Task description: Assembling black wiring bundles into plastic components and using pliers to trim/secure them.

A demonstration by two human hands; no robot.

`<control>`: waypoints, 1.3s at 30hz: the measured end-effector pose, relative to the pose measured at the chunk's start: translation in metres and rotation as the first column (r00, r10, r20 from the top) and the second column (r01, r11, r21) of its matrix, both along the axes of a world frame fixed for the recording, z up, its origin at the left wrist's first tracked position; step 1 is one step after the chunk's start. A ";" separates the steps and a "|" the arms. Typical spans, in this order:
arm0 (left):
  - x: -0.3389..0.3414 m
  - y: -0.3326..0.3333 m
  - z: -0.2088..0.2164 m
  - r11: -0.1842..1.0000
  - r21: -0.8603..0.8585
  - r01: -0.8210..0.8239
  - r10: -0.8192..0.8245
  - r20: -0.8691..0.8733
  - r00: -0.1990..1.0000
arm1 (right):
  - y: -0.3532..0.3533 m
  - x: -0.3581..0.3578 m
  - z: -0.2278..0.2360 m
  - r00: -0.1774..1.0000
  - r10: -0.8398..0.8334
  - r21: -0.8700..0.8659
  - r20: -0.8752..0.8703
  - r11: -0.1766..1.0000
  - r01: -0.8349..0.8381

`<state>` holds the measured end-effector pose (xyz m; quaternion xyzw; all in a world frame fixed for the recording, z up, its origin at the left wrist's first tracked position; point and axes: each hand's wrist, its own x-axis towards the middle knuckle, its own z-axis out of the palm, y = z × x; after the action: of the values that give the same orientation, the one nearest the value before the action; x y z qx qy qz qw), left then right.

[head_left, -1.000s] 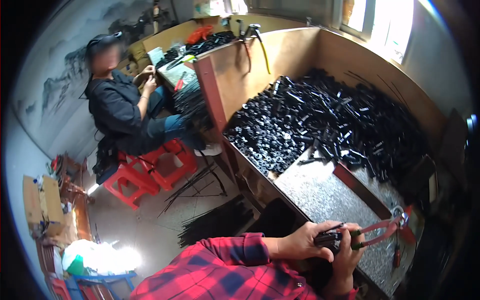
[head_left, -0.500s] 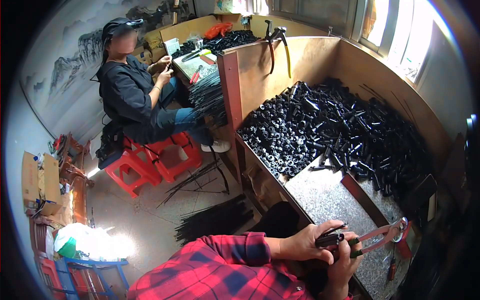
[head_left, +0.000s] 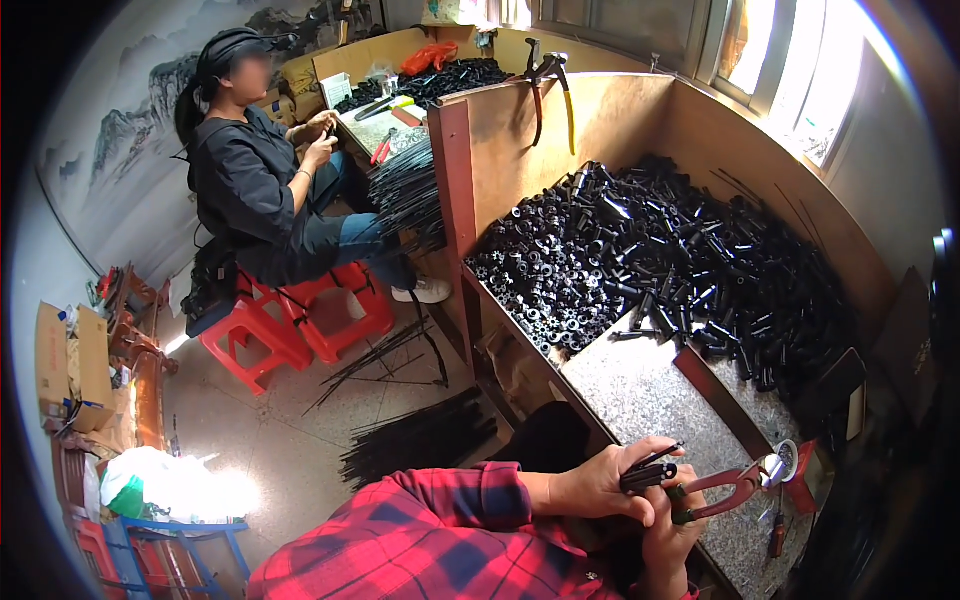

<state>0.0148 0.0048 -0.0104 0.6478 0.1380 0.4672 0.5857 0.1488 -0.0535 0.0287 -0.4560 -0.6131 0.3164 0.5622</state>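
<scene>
Left hand pinches bundle of black pieces near edge of bench; right hand curled round handles of red pliers; pieces may slip down, if left grip loosens

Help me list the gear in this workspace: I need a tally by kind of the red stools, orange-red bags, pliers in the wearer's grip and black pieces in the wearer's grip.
Red stools: 2
Orange-red bag: 1
Pliers in the right hand: 1
Black pieces in the left hand: too bunched to count
Total counted: 4
</scene>
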 end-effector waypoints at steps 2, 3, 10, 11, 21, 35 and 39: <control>0.001 0.001 -0.001 1.000 0.016 -0.010 0.009 0.005 1.000 | 0.000 0.001 0.002 1.000 0.002 -0.010 0.011 1.000 -0.001; 0.001 0.002 -0.002 0.999 0.033 -0.020 0.019 0.009 1.000 | 0.000 0.001 0.002 1.000 0.004 -0.021 0.021 1.000 -0.003; -0.003 0.003 -0.003 0.998 -0.044 0.043 -0.045 -0.033 0.998 | 0.002 0.002 -0.004 0.998 0.014 -0.003 0.067 1.000 -0.014; -0.001 0.003 -0.005 1.000 -0.018 0.021 -0.022 -0.015 1.000 | 0.002 0.002 -0.005 0.999 0.010 0.000 0.041 1.000 -0.010; -0.002 0.004 0.000 0.999 -0.030 0.041 -0.042 -0.022 0.999 | 0.002 -0.003 -0.001 0.999 -0.012 -0.050 -0.037 0.999 0.010; -0.003 0.002 0.004 0.994 -0.088 0.061 -0.062 -0.018 0.998 | 0.001 -0.001 -0.005 0.999 -0.014 -0.059 -0.042 0.998 0.011; -0.003 0.003 0.000 0.996 -0.070 0.048 -0.049 -0.019 0.999 | 0.001 -0.001 -0.007 1.000 -0.014 -0.034 -0.021 0.999 0.013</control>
<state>0.0123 0.0079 -0.0104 0.6348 0.1443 0.4411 0.6177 0.1479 -0.0522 0.0215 -0.4663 -0.5987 0.3279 0.5628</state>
